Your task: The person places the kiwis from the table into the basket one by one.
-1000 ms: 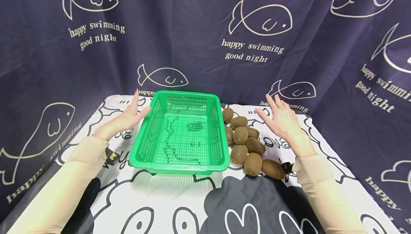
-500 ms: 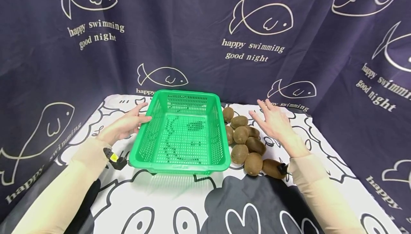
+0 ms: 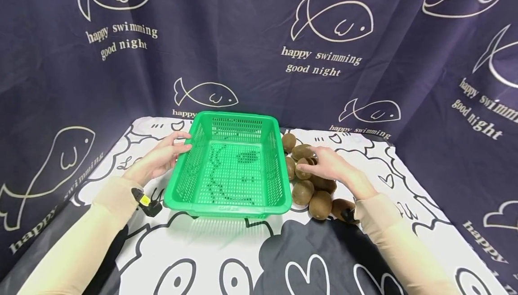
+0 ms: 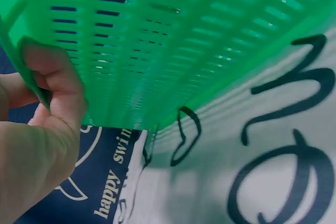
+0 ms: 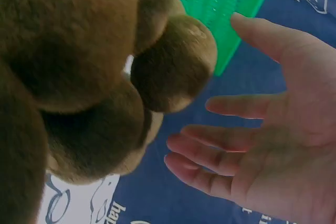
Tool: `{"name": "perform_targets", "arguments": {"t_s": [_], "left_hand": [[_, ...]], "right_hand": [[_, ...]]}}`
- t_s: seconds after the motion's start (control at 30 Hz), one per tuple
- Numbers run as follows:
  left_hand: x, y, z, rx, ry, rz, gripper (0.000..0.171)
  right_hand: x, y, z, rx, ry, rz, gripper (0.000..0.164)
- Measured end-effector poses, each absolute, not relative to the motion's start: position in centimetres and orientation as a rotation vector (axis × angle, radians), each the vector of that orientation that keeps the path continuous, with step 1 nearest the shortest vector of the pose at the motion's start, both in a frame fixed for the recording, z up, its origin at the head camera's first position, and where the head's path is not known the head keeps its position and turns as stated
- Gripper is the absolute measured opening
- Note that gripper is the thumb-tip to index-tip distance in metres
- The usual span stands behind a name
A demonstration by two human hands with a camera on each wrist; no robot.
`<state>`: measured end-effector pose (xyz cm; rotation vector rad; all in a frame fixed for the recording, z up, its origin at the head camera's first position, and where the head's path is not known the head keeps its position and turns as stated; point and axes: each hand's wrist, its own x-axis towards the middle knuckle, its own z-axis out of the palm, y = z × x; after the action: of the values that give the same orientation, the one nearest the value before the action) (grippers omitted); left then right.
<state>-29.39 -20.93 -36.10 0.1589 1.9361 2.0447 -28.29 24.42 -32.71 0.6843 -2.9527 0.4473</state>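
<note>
A green plastic basket (image 3: 228,210) with slotted walls stands on the table, nothing inside it. My left hand (image 3: 158,155) grips its left rim; in the left wrist view the thumb and fingers (image 4: 55,72) pinch the basket's edge. To the right of the basket lies a heap of several brown kiwis (image 3: 302,192). Over the heap's far part hovers my right hand (image 3: 329,164), partly covering some kiwis. The right wrist view shows its fingers (image 5: 210,169) spread and holding nothing, apart from the nearest kiwi (image 5: 176,64).
A white cloth (image 3: 210,241) with black drawings covers the table. Behind it hangs a dark blue curtain (image 3: 251,56) printed with fish and words. Black wrist cameras sit under both sleeves, the left one (image 3: 147,203) beside the basket.
My left hand has lowered from beside the basket and taken hold of its left rim. The right hand has moved left and down, over the kiwis.
</note>
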Motion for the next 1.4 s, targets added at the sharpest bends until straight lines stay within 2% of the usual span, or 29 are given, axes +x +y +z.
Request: {"name": "perform_targets", "arguments": {"t_s": [0.33, 0.43, 0.73, 0.97, 1.07, 1.27, 1.4], "left_hand": [[-29.3, -20.1, -37.2, 0.060, 1.887, 2.193, 0.023], [-29.3, -19.8, -37.1, 0.049, 1.904, 2.201, 0.022], [-28.1, -19.6, -35.3, 0.049, 1.826, 2.207, 0.020], [-29.1, -20.2, -36.3, 0.052, 1.795, 2.236, 0.022], [-29.3, -20.2, -36.5, 0.055, 1.795, 2.242, 0.028], [-29.2, -20.2, -36.5, 0.059, 1.833, 2.200, 0.056], [-28.8, -20.0, -36.4, 0.131, 2.129, 2.004, 0.059]], "right_hand": [[-28.5, 23.7, -33.9, 0.722, -2.994, 0.239, 0.050], [-28.7, 23.7, -33.9, 0.745, -2.974, 0.216, 0.045], [-28.9, 23.7, -33.9, 0.750, -3.005, 0.204, 0.055], [-28.9, 23.7, -34.0, 0.731, -3.001, 0.220, 0.048], [-28.9, 23.7, -34.0, 0.728, -2.999, 0.221, 0.046], [-28.9, 23.6, -34.1, 0.745, -2.984, 0.234, 0.044], [-28.9, 23.5, -34.0, 0.698, -2.992, 0.257, 0.035]]}}
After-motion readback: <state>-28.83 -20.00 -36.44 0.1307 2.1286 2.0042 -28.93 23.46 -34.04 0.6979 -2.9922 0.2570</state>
